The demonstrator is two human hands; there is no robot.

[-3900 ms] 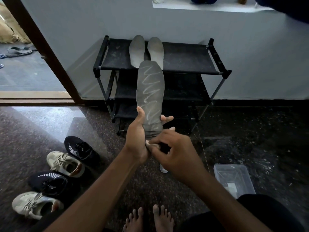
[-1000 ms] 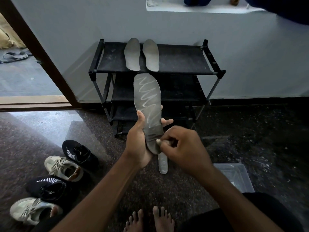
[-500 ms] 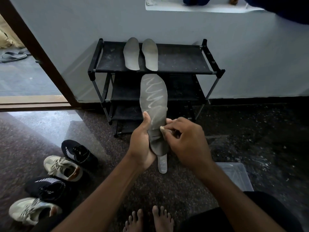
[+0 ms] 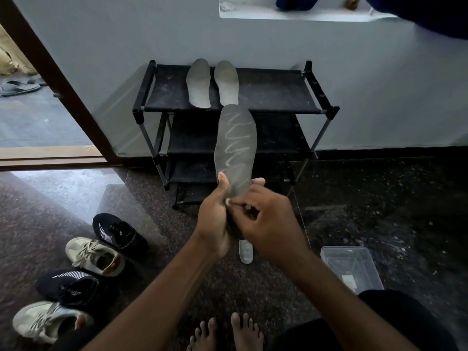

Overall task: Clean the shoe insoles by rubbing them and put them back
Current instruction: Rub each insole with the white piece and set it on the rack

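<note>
Bare feet (image 4: 225, 333) stand on the speckled floor (image 4: 253, 287) at 6 o'clock. A row of four shoes (image 4: 95, 255), black and pale by turns, lies at 8 o'clock. A clear plastic box (image 4: 352, 269) sits on the floor at 4 o'clock with something pale inside.

At centre, the left hand (image 4: 214, 219) grips the heel half of the held insole (image 4: 235, 143), with the thumb across its face and the fingertips showing past its right edge. The right hand (image 4: 268, 219) has its fingers curled and pinches a small pale piece (image 4: 228, 201) against the insole's lower face; what the piece is cannot be told. The held insole is dark grey, raised off the floor with its toe toward 12 o'clock, and carries a pale zigzag mark.

A floor insole (image 4: 246, 252) lies just below the hands, mostly hidden by them.

At 12 o'clock a black shoe rack (image 4: 266, 89) stands against the wall. A pair of grey insoles (image 4: 198, 83) lies side by side on its top shelf.

An open doorway (image 4: 38, 117) sits at 10 o'clock, with sandals (image 4: 17, 87) beyond it.
</note>
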